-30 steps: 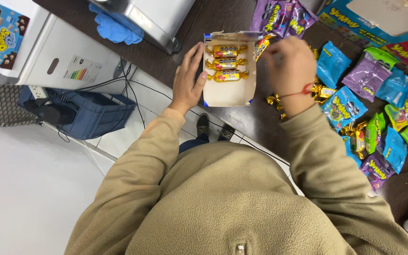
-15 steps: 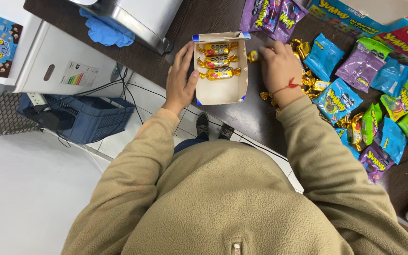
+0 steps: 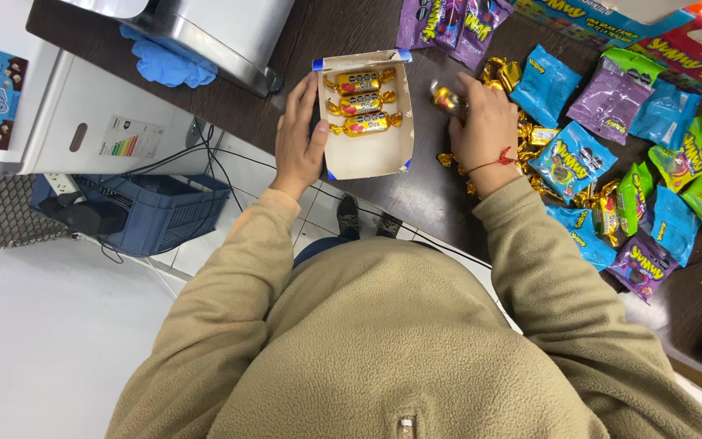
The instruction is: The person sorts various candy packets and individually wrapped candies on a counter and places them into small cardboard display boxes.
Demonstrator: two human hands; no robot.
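Observation:
A small open cardboard box (image 3: 371, 156) lies on the dark table, with three gold-wrapped candies (image 3: 362, 103) lined up in its far half. My left hand (image 3: 300, 138) rests flat against the box's left side. My right hand (image 3: 485, 130) is just right of the box, its fingers closed on one gold-wrapped candy (image 3: 447, 99). More gold candies (image 3: 530, 134) lie loose under and beside that hand.
Blue, purple and green snack packets (image 3: 611, 162) are spread over the right of the table. A steel appliance (image 3: 213, 32) and a blue cloth (image 3: 164, 65) sit at the far left. Below the table edge stands a blue crate (image 3: 156, 215) with cables.
My right hand has drawn back from above the box to the loose candies on its right and now holds one. The left hand stays on the box.

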